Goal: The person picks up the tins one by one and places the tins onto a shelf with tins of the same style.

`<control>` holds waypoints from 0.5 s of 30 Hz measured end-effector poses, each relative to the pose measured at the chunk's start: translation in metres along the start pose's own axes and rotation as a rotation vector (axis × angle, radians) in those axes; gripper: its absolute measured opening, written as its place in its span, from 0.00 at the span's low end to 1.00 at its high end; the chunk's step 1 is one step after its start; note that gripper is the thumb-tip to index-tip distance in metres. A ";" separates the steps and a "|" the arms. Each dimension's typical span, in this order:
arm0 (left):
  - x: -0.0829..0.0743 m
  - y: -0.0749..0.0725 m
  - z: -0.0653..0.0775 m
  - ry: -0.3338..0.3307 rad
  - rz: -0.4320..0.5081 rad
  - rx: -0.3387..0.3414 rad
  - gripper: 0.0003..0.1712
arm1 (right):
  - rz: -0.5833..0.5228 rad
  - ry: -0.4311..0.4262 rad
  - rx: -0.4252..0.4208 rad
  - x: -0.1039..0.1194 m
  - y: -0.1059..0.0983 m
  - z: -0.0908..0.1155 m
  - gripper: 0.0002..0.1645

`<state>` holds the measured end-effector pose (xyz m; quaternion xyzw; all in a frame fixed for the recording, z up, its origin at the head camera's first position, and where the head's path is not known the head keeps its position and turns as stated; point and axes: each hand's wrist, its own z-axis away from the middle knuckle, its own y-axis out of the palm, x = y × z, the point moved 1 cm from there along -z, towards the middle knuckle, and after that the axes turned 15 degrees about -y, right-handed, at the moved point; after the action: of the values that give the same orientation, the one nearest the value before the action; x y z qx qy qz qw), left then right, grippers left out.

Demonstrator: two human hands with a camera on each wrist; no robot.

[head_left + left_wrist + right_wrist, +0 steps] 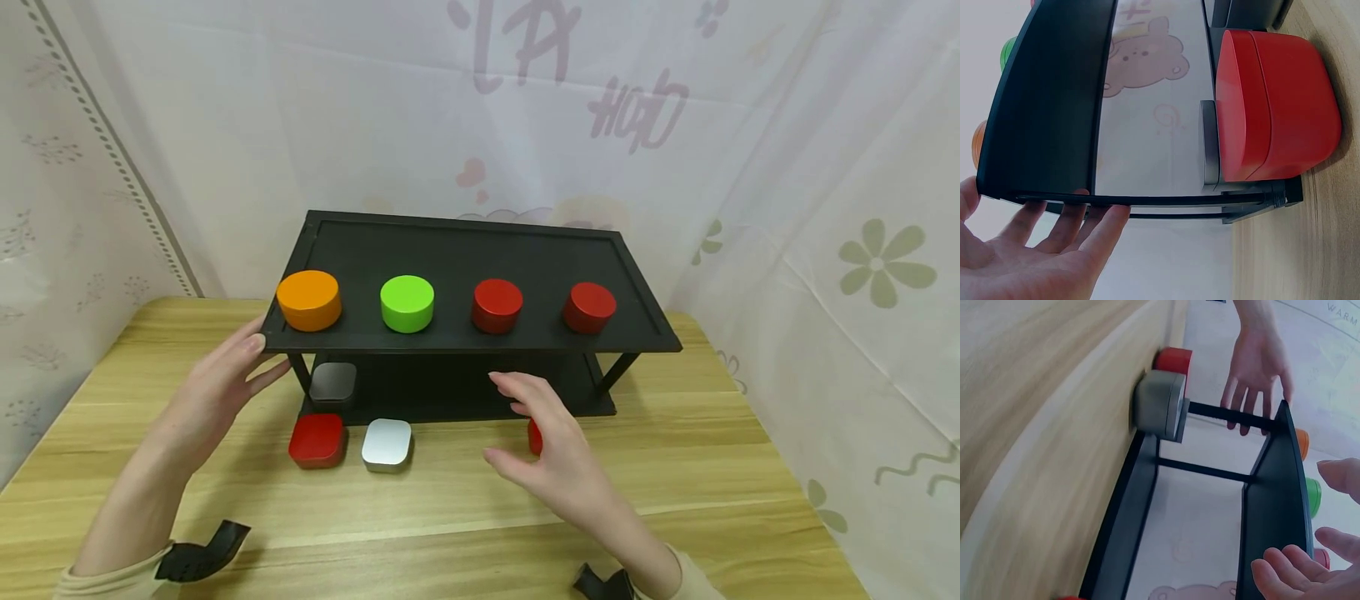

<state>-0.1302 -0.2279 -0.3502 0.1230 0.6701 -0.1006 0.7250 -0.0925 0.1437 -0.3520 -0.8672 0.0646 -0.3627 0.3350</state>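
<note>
My left hand [217,379] holds the left end of a two-tier black shelf [450,250], its thumb at the front corner and its fingers under the top board. Along the top board's front stand an orange round tin [309,302], a green round tin [407,304] and two red round tins [497,307]. My right hand [551,454] hovers in front of the shelf, fingers loosely bent and apart, gripping nothing. Behind it a red tin [535,437] shows only in part.
On the wooden table [450,533], a red square tin [317,440] and a silver square tin [387,445] stand before the shelf's left part. A dark grey square tin [333,383] sits on the lower board. White printed cloth [225,125] hangs behind and beside the table.
</note>
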 end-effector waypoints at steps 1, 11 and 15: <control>0.000 0.000 0.000 -0.001 -0.005 -0.002 0.26 | -0.010 0.004 0.007 0.000 0.002 -0.001 0.46; 0.000 0.000 0.000 -0.003 -0.011 -0.002 0.26 | -0.093 0.062 0.081 0.003 0.030 -0.012 0.45; -0.001 0.000 -0.001 -0.006 -0.015 -0.005 0.27 | -0.083 0.053 0.114 0.001 0.040 -0.017 0.45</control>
<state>-0.1309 -0.2275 -0.3497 0.1160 0.6693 -0.1049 0.7264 -0.0983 0.1037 -0.3676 -0.8389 0.0165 -0.4021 0.3664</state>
